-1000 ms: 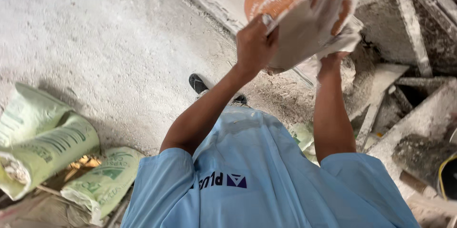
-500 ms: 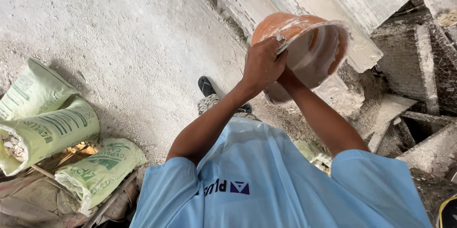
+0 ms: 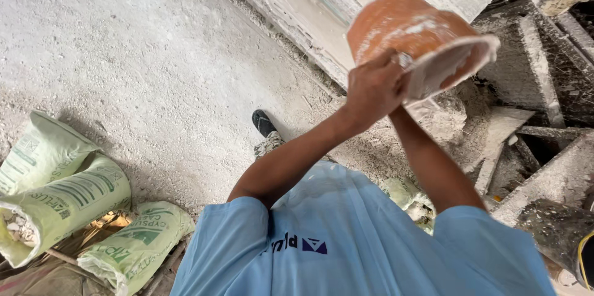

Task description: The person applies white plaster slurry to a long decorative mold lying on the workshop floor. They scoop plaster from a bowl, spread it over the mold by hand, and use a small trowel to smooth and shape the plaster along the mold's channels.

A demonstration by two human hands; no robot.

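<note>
1. Orange bucket (image 3: 408,30) held up high and tipped on its side, with its open mouth turned to the right. Pale dried splashes on its side. Cannot tell what is inside.
2. Left hand (image 3: 373,89) closed tight on the bucket's rim. Right hand hidden behind the bucket, so cannot tell if open or closed; only its arm (image 3: 430,166) shows, reaching up under the bucket.
3. Blue shirt (image 3: 346,240) low in the middle. One dark shoe (image 3: 263,123) on the floor past it.
4. Three green sacks (image 3: 68,197) lying in a heap at the lower left, well apart from the bucket. One torn open, with pale lumps showing.
5. Long pale beam (image 3: 309,5) just behind the bucket. Broken boards and rubble (image 3: 526,141) piled at the right.
6. Grey, dusty, rough floor (image 3: 124,55) all around.
</note>
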